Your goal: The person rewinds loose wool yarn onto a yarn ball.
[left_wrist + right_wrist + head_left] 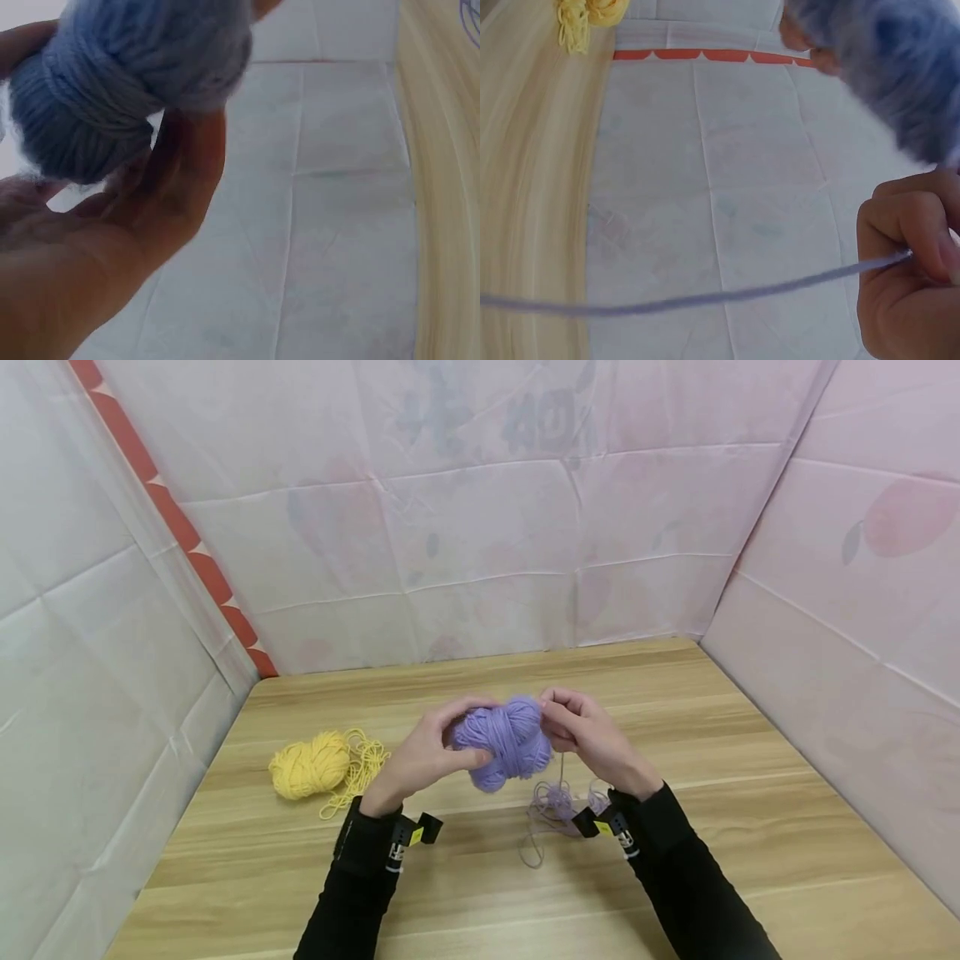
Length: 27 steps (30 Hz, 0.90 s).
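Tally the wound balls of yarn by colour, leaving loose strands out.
Purple ball: 1, held in the left hand
Yellow ball: 1, resting on the table
Total: 2

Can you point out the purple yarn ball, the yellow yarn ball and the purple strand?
Purple yarn ball (506,743), head view: its wrapped middle.
Yellow yarn ball (309,767), head view: its wound middle.
Purple strand (679,303), right wrist view: along its middle.
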Tool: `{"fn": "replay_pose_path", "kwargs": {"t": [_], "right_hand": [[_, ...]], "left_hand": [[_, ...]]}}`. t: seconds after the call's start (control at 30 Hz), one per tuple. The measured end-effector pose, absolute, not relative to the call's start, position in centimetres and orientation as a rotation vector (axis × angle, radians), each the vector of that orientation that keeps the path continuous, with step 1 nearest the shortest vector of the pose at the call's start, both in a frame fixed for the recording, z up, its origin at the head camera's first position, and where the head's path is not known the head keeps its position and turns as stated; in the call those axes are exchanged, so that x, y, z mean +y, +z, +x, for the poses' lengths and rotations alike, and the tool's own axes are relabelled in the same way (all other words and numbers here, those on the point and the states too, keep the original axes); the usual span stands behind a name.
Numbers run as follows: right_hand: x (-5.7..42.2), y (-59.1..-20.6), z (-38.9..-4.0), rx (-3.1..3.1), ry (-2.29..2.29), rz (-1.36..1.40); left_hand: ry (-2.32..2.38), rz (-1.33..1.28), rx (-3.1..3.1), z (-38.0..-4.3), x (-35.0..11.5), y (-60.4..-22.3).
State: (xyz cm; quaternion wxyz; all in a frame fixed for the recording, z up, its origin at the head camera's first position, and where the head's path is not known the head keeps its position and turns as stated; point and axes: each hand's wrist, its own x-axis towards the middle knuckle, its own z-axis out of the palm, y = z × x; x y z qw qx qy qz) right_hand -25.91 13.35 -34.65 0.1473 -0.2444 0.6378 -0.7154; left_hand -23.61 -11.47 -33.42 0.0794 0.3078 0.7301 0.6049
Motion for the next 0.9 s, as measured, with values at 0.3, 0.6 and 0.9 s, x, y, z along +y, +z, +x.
{"fn": "replay_pose_path", "kwargs": {"t": [0.3,0.6,0.9], "right_hand": [[13.3,-34.2,-25.3,1.967,-2.096,-0.796],[12.7,-33.5,-23.9,2.198,-2.002,-0.872],[11.1,-34.3,-23.5,2.223,-1.908,-1.062]], "left_hand": [[1.765,0.679,2.403,-23.9,-11.1,-33.7],[1.856,0.497,2.426,-24.0,-10.7,-33.8],[2.130,0.405,2.359,-23.9,-10.4,-33.8]]}}
